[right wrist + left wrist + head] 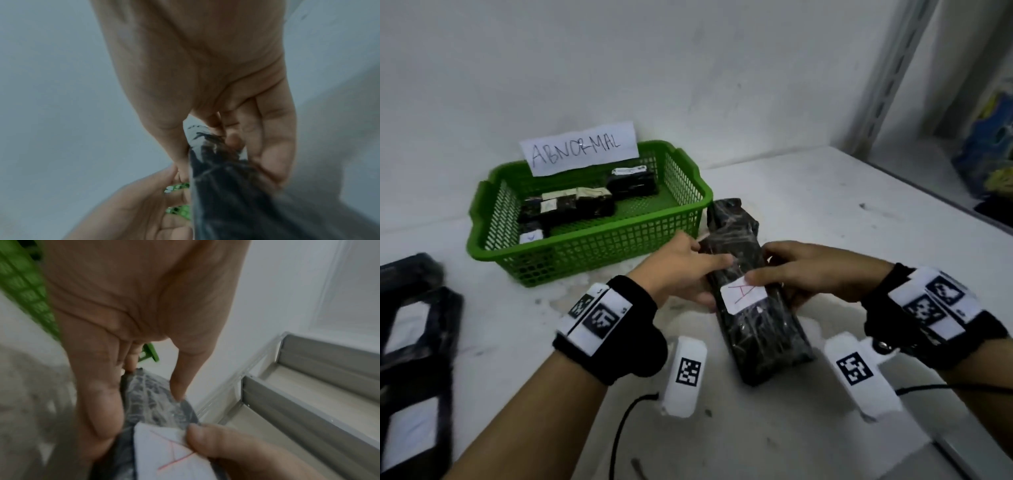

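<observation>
A long black block wrapped in clear film (753, 311) is held above the table between both hands. A white label (743, 295) with a red letter A sits on its top face. My left hand (685, 270) grips its left side, thumb on top and fingers underneath. My right hand (801, 270) grips the right side, its thumb pressing the label's upper edge. In the left wrist view the wrapped block (156, 404) lies between thumb and fingers. The right wrist view shows the block (222, 186) edge-on in the palm.
A green mesh basket (592, 250) with an ABNORMAL paper sign (578, 148) holds several black wrapped blocks. More dark labelled blocks (410, 342) lie at the left edge. A metal shelf upright (893, 78) stands at the right. Cables trail from the wrist cameras.
</observation>
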`<control>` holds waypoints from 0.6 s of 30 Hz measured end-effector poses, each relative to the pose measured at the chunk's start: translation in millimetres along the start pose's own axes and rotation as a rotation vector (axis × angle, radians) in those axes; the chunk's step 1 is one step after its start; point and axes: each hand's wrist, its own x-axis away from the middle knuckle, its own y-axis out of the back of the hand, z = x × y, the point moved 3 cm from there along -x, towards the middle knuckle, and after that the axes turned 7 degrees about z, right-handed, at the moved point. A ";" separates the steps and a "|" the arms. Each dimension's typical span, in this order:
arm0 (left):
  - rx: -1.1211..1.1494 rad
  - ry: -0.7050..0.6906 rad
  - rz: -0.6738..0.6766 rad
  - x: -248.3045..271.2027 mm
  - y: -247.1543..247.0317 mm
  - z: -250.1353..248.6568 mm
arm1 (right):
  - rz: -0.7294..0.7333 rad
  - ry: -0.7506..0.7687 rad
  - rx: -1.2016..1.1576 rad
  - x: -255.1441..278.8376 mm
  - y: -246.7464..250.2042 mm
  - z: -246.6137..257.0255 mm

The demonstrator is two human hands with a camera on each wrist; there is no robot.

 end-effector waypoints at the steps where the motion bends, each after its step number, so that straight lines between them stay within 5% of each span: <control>1: 0.048 -0.020 -0.012 3.5 9.3 1.4 | -0.001 0.062 -0.029 3.5 -0.5 10.1; 8: 0.114 -0.334 -0.185 41.5 100.9 -4.4 | 0.065 0.331 0.053 -23.0 -19.6 99.8; 12: 0.387 -0.534 -0.452 62.1 154.3 0.9 | -0.134 0.382 0.163 -49.3 -20.4 138.6; 15: 0.575 -0.625 -0.615 69.0 184.0 13.0 | -0.232 0.375 -0.117 -79.9 -22.9 150.5; 18: 0.628 -0.606 -0.647 62.5 198.1 20.4 | -0.172 0.430 -0.539 -103.8 -46.7 163.0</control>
